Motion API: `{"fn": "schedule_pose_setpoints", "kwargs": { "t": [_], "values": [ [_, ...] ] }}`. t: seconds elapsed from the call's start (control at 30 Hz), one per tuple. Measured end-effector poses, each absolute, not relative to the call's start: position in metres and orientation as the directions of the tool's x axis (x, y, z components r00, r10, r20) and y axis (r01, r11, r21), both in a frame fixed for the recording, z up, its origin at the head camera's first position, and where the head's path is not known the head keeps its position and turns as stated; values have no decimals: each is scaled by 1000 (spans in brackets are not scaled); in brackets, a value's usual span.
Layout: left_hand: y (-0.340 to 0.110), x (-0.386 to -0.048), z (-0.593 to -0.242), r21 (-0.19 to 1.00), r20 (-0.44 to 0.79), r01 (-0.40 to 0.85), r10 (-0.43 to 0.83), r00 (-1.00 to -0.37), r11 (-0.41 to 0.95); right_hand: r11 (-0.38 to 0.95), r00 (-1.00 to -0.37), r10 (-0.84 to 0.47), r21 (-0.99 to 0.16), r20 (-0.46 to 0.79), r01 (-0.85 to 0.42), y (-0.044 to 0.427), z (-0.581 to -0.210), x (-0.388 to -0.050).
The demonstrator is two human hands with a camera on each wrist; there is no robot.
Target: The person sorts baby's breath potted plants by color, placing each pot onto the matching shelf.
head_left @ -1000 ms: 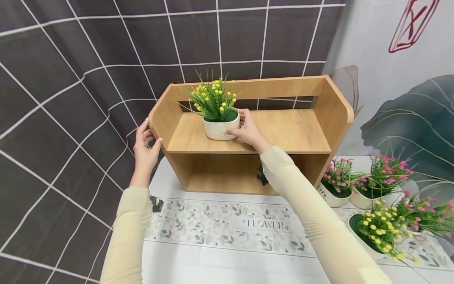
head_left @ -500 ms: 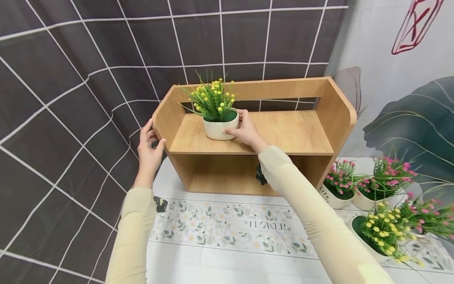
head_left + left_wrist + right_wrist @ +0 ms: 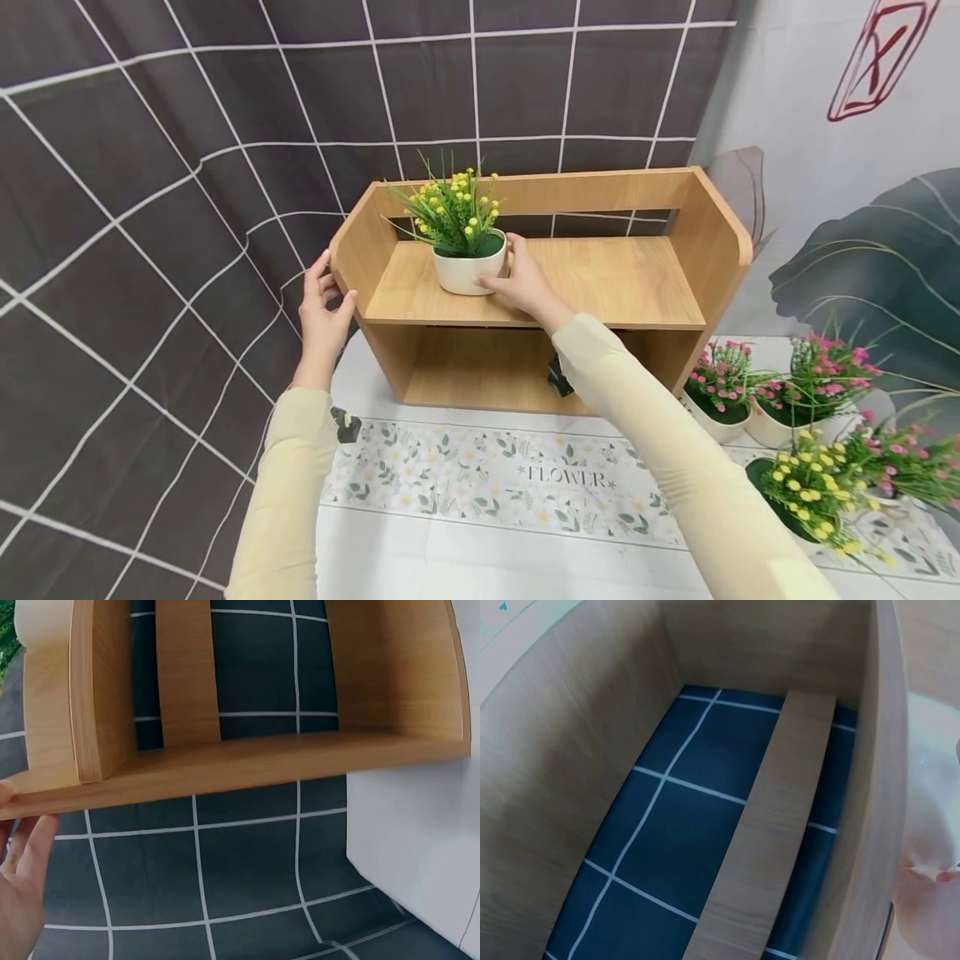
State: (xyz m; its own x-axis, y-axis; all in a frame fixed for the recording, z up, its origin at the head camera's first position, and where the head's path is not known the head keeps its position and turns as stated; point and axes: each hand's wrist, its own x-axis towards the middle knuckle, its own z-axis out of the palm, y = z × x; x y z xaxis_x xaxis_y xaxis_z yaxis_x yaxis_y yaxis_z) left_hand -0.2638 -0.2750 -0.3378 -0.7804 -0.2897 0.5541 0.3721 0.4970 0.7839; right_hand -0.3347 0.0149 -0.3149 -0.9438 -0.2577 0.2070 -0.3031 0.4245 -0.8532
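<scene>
Your right hand [image 3: 525, 279] grips the right side of a cream pot [image 3: 462, 275] of yellow flowers, thumb at its front. The pot sits on the upper board [image 3: 600, 279] of the wooden shelf, left of centre, near the front edge. Your left hand [image 3: 324, 312] rests, fingers apart, against the shelf's left side panel [image 3: 210, 780]. Pink-flowered pots [image 3: 723, 392] and another yellow one [image 3: 810, 487] stand towards the surface's [image 3: 487, 558] right edge.
</scene>
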Motion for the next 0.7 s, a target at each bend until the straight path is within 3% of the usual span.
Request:
{"fn": "schedule_pose_setpoints", "kwargs": {
  "t": [0.23,0.7],
  "values": [
    [-278,-262,-338,728,574,347,-248,-781,591,469,-948,-233,-829,217,-305,25,-309,-325],
    [-278,-258,-335,711,568,330,-231,-790,621,363,-915,-287,-852,283,-378,52,-312,-300]
  ]
}}
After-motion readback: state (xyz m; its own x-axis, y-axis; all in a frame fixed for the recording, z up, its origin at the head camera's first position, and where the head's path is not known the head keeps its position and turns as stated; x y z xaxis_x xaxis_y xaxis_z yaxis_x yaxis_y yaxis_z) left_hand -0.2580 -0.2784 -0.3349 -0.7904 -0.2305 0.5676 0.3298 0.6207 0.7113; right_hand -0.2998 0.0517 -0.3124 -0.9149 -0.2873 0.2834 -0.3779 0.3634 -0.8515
